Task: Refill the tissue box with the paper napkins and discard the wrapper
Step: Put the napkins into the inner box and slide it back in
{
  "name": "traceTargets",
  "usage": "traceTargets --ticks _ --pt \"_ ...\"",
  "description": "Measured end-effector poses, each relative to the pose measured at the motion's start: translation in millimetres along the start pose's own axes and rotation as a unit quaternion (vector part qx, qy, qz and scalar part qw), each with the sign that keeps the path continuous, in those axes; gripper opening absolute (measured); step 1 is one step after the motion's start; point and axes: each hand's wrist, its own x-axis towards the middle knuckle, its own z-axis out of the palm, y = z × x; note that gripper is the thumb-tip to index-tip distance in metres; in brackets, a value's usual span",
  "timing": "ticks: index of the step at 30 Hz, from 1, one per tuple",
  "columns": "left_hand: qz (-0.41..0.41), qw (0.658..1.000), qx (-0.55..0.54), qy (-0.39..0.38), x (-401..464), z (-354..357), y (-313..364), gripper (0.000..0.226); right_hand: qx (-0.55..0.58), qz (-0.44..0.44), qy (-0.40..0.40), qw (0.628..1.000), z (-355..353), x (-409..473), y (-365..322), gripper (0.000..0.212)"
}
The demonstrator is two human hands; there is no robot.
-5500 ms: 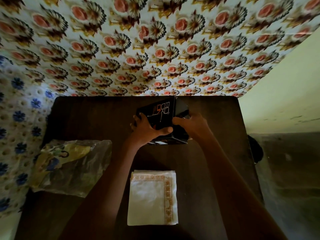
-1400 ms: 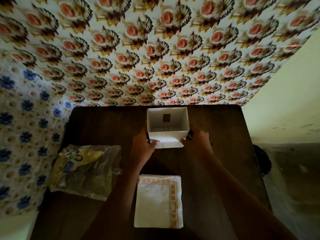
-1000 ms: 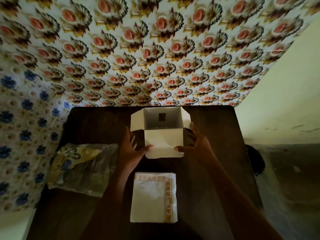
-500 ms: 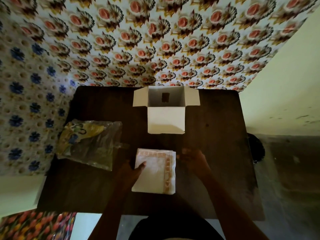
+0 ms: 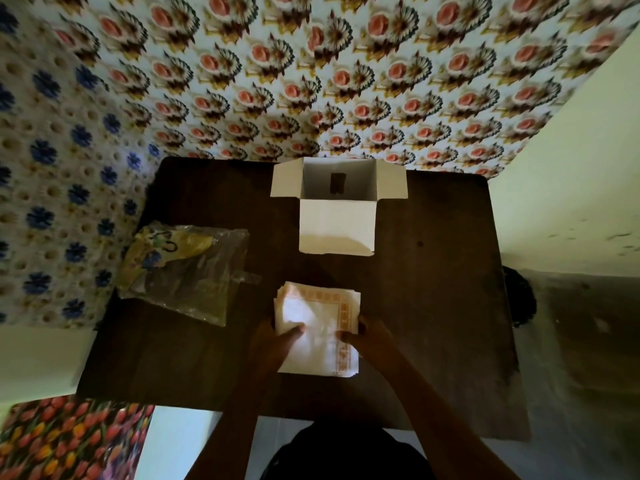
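The tissue box (image 5: 337, 194) lies at the far middle of the dark table (image 5: 433, 289), its opened end facing me with white flaps spread left, right and towards me. Its inside looks empty. A stack of white paper napkins (image 5: 320, 318) with an orange patterned border sits nearer me. My left hand (image 5: 273, 344) grips the stack's left edge, thumb on top. My right hand (image 5: 369, 341) grips its right edge. The clear plastic wrapper (image 5: 187, 271), with a yellow and blue print, lies crumpled at the table's left.
Flower-patterned wallpaper rises behind and left of the table. A plain pale wall stands at the right, with a dark round object (image 5: 519, 296) on the floor beside the table. A tulip-patterned cloth (image 5: 69, 441) lies at the lower left.
Both hands left the opened box and came back to the napkin stack. They now grip it on both sides, and its far edge looks lifted and fanned.
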Motion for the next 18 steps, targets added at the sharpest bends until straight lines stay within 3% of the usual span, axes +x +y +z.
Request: traceTargets --ticks 4,7,11,14,16,18 --pt "0.019 0.999 -0.034 -0.022 -20 -2 6 0.051 0.047 0.000 -0.023 0.999 -7 -4 1 0.036" --pt "0.031 0.996 -0.077 -0.030 -26 -10 7 0.040 0.122 0.012 -0.058 0.991 -15 -17 -7 0.010" --pt "0.023 0.987 -0.151 -0.044 -43 -37 19 0.046 0.200 -0.008 -0.046 0.979 -24 -28 -12 0.026" --pt "0.023 0.974 -0.211 -0.080 -58 -58 29 0.028 0.167 -0.074 -0.043 0.982 -28 -41 -20 0.047" --pt "0.020 0.967 -0.233 -0.098 -73 -69 39 0.028 0.157 -0.105 -0.033 0.981 -30 -56 -38 0.064" --pt "0.030 0.962 -0.246 -0.117 -84 -79 49 0.035 0.168 -0.182 -0.040 0.968 -29 -70 -52 0.060"
